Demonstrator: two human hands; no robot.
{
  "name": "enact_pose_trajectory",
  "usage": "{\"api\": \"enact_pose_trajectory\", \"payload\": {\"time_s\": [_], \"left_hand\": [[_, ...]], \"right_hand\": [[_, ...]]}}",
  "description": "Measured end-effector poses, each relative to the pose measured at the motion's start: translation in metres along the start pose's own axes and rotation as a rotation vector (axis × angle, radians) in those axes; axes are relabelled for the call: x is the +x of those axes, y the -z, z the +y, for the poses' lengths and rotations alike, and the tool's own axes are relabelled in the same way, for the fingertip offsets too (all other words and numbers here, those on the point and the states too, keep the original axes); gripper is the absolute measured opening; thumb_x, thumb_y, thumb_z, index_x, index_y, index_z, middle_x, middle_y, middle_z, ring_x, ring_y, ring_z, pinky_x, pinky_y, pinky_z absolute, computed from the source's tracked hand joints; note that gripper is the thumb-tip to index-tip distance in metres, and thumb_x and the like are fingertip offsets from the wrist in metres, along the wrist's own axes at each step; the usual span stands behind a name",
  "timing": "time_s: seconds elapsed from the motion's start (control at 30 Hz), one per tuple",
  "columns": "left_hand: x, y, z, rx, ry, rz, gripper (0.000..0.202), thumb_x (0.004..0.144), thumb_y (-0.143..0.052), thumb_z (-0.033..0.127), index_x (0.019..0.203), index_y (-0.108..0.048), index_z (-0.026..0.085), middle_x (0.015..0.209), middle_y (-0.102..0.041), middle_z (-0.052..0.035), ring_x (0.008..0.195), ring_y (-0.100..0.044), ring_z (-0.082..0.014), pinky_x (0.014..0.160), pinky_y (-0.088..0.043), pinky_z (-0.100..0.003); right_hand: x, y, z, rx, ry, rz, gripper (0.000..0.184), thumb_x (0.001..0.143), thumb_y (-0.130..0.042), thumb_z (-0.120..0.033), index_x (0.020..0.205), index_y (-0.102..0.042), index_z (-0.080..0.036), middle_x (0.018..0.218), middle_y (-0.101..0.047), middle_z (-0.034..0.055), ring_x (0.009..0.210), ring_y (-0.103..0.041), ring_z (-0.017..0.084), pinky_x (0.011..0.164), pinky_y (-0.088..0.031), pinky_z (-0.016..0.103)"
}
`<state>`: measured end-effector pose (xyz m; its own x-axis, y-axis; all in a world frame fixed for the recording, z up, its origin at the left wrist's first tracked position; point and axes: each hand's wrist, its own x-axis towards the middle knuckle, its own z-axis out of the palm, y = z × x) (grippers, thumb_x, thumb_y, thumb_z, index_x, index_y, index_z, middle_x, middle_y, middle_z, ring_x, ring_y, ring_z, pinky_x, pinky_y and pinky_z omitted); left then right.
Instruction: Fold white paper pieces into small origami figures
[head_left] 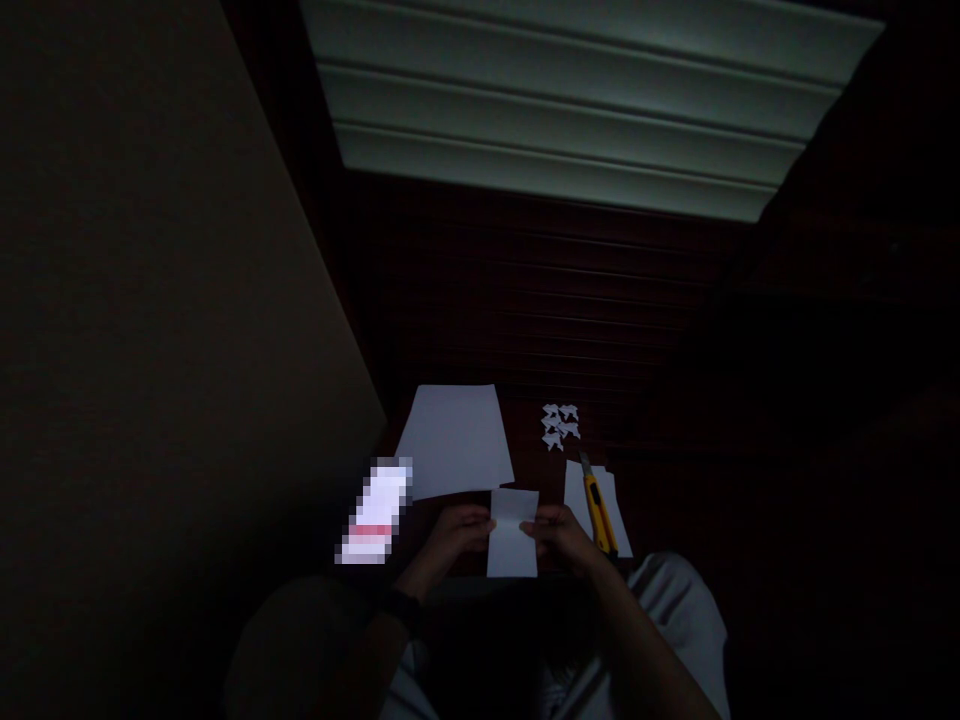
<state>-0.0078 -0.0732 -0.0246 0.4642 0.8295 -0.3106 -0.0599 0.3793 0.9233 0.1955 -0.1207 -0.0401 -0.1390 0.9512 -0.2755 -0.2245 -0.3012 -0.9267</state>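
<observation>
A small white sheet of paper (513, 548) with a crease across its upper part is held between my two hands, low in the view. My left hand (463, 530) grips its left edge, thumb on top and fingers closed on it. On the opposite edge my right hand (559, 533) pinches the paper the same way. Just right of that hand a yellow box cutter (599, 515) lies on another small piece of paper (576, 493). Several small folded paper shapes (560, 424) sit beyond it in a cluster.
A larger white paper stack or sheet (455, 440) lies on the dark table (525, 440) ahead of my hands. To the left is a bright pixelated rectangle (375, 512). A wall (187, 300) rises at left, and a pale slatted panel (570, 110) stands ahead. The scene is dim.
</observation>
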Motion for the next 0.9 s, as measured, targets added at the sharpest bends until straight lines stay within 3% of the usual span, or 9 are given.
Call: {"api": "enact_pose_trajectory", "payload": {"time_s": [0.17, 0.3, 0.57, 0.9], "left_hand": [[0.0005, 0.0008, -0.0016, -0.02, -0.024, -0.044, 0.041, 0.062, -0.07, 0.037, 0.094, -0.063, 0.012, 0.093, -0.066, -0.0132, 0.08, -0.063, -0.0246, 0.07, -0.049, -0.036], [0.0026, 0.0016, -0.005, 0.004, -0.017, -0.009, 0.043, 0.059, -0.071, 0.039, 0.091, -0.063, 0.011, 0.091, -0.066, -0.0141, 0.08, -0.063, -0.0252, 0.068, -0.049, -0.035], [0.0033, 0.0044, -0.005, 0.071, -0.02, -0.046, 0.04, 0.063, -0.067, 0.039, 0.093, -0.064, 0.012, 0.095, -0.065, -0.0133, 0.082, -0.063, -0.0251, 0.067, -0.049, -0.034], [0.0028, 0.004, -0.0081, -0.007, -0.041, -0.052, 0.036, 0.066, -0.067, 0.034, 0.093, -0.063, 0.011, 0.092, -0.066, -0.0135, 0.08, -0.063, -0.0246, 0.069, -0.049, -0.035]], "right_hand": [[-0.0004, -0.0014, -0.0028, 0.021, -0.003, -0.041, 0.041, 0.059, -0.072, -0.038, 0.092, -0.064, -0.014, 0.069, -0.064, 0.0033, 0.054, -0.056, 0.013, 0.05, -0.045, 0.024], [0.0006, -0.0003, -0.0023, 0.034, -0.011, -0.047, 0.04, 0.06, -0.072, -0.037, 0.092, -0.065, -0.013, 0.069, -0.064, 0.004, 0.056, -0.057, 0.013, 0.05, -0.045, 0.024], [0.003, 0.0014, 0.0028, 0.075, 0.013, -0.037, 0.04, 0.063, -0.07, -0.034, 0.096, -0.063, -0.013, 0.071, -0.065, 0.0058, 0.059, -0.059, 0.016, 0.052, -0.047, 0.027], [0.0007, 0.0012, -0.0018, 0.065, -0.006, -0.059, 0.041, 0.064, -0.069, -0.037, 0.097, -0.063, -0.015, 0.074, -0.065, 0.0058, 0.062, -0.061, 0.017, 0.054, -0.049, 0.029]]}}
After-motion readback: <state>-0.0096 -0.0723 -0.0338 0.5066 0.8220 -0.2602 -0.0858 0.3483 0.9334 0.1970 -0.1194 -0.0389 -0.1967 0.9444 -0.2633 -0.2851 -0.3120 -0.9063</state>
